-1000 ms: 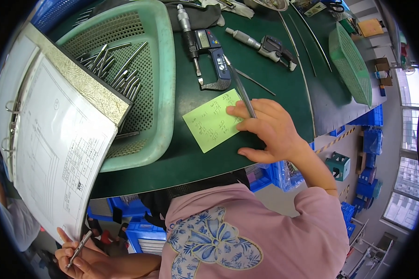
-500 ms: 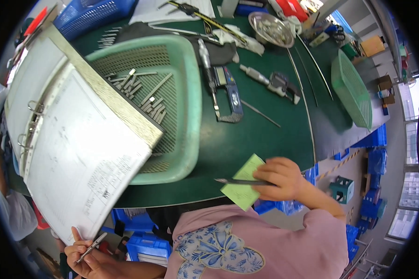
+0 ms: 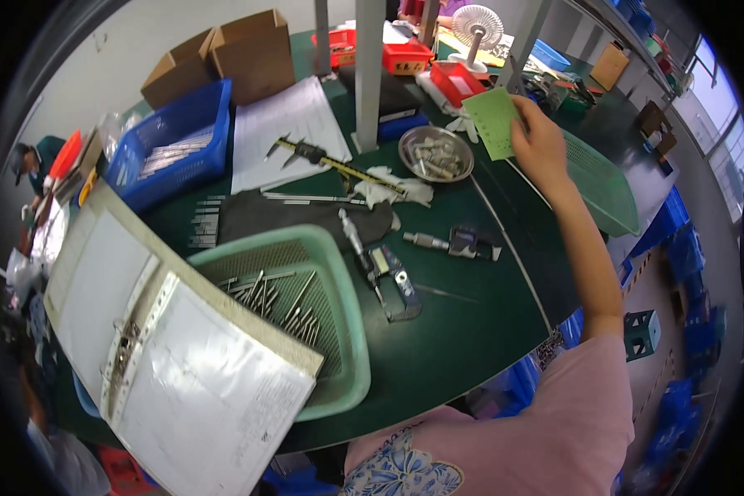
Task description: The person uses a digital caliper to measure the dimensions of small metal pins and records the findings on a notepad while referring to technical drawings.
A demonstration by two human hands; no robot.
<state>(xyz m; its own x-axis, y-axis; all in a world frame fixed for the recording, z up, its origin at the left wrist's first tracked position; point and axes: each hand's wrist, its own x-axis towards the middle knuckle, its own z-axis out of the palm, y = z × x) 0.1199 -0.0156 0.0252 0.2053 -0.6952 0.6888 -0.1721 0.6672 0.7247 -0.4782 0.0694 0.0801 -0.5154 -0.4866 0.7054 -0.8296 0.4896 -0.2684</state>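
My right hand (image 3: 541, 147) is raised over the far right of the table, closed on a light green paper slip (image 3: 491, 122). The arm is stretched forward, and whatever else that hand may hold is hidden. Out of the picture is my left hand. An open ring binder (image 3: 211, 372) with sheets in clear sleeves rests across the left part of a pale green basket (image 3: 355, 364). Thin metal pins (image 3: 304, 324) lie inside that basket. Beside it are a digital micrometer (image 3: 393, 285) and a second micrometer (image 3: 463, 243).
A steel bowl (image 3: 422, 169) of small parts stands near a yellow-and-black caliper (image 3: 339, 164). Behind are a blue basket (image 3: 169, 178), cardboard boxes (image 3: 252, 58), a metal post (image 3: 370, 91) and a small fan (image 3: 477, 33). Another green basket (image 3: 595, 182) sits right of my forearm.
My right hand has carried the green slip from the table's near edge up to the far right; the pen no longer shows. My left hand has left the picture. The view has tilted upward.
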